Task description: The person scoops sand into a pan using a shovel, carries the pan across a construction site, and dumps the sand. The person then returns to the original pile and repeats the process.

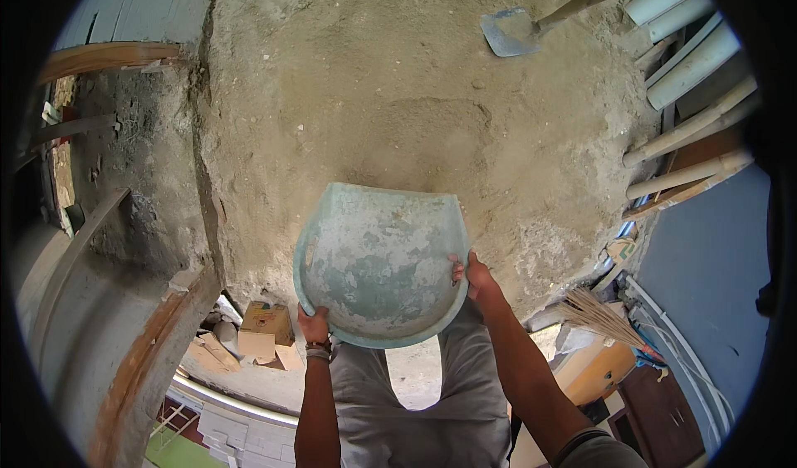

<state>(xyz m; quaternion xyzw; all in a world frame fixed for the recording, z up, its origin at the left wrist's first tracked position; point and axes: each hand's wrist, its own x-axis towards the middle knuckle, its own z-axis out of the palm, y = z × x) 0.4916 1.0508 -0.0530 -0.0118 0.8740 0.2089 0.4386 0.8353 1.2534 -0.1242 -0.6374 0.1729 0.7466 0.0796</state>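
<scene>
A wide, pale green scoop pan (pixel 383 256) is held in front of my legs, over the sandy ground. Its far edge is straight, its near rim rounded, and dried grey residue coats the inside; no load lies in it. My left hand (pixel 314 325) is closed on the rim at the near left. On the right side my right hand (pixel 475 275) grips the rim, with fingertips showing through to the inside of the pan. A shovel (pixel 510 33) with a wooden handle lies on the ground at the far right, apart from both hands.
Pale pipes (pixel 693 70) and wooden poles (pixel 689 136) lean along the right side, near a blue-grey panel (pixel 706 277). A stick broom (pixel 602 314) lies at the lower right. Cardboard boxes (pixel 267 323) sit at the lower left, beside a low ledge (pixel 154 335).
</scene>
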